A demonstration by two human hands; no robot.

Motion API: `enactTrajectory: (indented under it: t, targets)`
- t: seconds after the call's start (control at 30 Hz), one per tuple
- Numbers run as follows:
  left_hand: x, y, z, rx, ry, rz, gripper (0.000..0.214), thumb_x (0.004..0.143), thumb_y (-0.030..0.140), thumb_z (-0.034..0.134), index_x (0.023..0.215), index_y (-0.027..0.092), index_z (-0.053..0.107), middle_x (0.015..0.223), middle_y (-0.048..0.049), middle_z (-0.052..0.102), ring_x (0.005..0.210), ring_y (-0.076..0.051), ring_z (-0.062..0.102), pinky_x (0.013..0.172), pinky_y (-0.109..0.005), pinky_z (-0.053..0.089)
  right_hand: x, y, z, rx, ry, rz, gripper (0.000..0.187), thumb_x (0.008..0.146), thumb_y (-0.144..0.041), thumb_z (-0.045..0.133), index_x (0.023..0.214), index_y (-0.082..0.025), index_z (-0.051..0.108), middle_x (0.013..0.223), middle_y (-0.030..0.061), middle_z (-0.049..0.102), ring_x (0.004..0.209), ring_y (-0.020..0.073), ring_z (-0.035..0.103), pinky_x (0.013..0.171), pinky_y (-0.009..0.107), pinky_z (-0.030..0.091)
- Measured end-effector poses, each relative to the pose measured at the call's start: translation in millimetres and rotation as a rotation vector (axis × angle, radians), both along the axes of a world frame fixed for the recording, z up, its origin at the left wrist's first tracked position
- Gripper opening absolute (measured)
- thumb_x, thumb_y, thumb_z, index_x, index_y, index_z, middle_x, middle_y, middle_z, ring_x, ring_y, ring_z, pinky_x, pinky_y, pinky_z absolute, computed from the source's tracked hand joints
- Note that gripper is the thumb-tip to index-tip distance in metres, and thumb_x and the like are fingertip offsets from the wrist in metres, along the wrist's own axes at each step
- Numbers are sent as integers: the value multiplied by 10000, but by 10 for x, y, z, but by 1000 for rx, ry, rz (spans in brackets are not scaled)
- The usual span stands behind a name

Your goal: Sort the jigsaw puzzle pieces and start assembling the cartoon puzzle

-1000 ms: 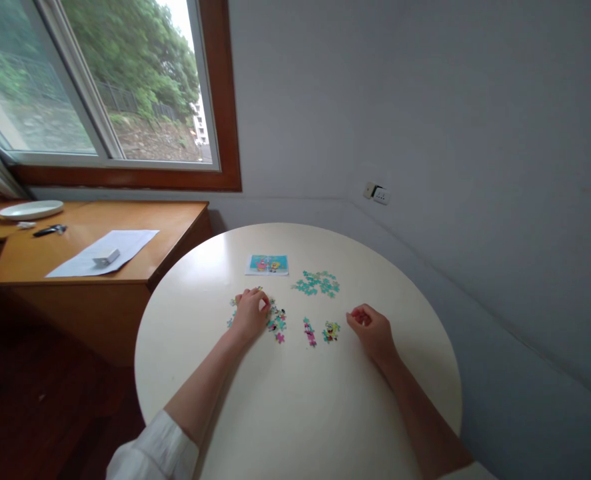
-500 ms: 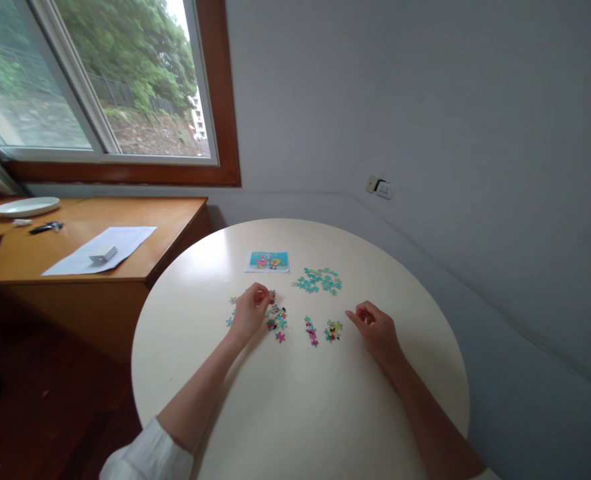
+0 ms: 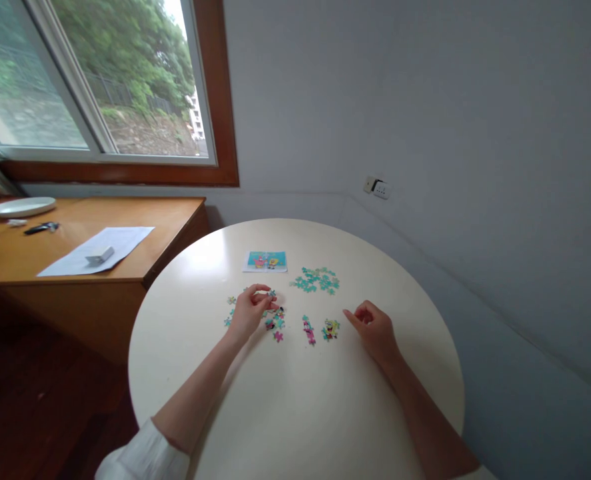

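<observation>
On a round cream table (image 3: 295, 413), my left hand (image 3: 248, 312) hovers over a scatter of coloured jigsaw pieces (image 3: 276, 325). Its thumb and forefinger pinch a small piece at the far edge of that scatter. My right hand (image 3: 374, 331) rests on the table to the right, fingers curled in loosely; whether anything is inside them is hidden. Between the hands lie a pink joined strip (image 3: 308, 331) and a small yellow cluster (image 3: 331, 328). Farther back sit a pile of teal pieces (image 3: 316, 281) and a small picture card (image 3: 266, 261).
A wooden desk (image 3: 140, 263) stands left of the table under a window, carrying a sheet of paper (image 3: 98, 248) with a small box on it and a white plate (image 3: 21, 207). A wall socket (image 3: 378, 189) sits on the grey wall behind.
My left hand has lifted off the scattered pieces and turned, now pinching a piece by its fingertips. My right hand stays curled in about the same spot. The view shifted slightly.
</observation>
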State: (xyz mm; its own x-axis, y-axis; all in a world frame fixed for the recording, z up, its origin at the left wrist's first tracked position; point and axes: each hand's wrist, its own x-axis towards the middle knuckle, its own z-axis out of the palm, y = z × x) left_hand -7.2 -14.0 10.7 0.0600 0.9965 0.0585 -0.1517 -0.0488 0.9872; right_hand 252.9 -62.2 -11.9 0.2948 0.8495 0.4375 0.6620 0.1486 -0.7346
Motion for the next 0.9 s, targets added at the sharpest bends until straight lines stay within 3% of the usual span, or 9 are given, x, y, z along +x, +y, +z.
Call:
enactTrajectory:
  t: [0.33, 0.9]
  targets:
    - [69, -80, 3, -3, 82, -68, 299, 618, 325, 666, 846, 138, 612, 620, -10, 651, 538, -145, 623, 583, -282, 507, -5, 1, -18, -23, 21, -33, 412, 624, -515, 625, 492, -213, 378, 430, -71, 349, 421, 83, 321, 429, 226, 278]
    - [159, -110, -121, -43, 49, -176, 304, 545, 238, 726, 819, 128, 653, 582, 25, 560, 532, -80, 526, 547, -223, 423, 7, 11, -15, -3, -55, -20, 485, 656, -558, 573, 467, -227, 273, 427, -76, 287, 420, 76, 259, 421, 232, 248]
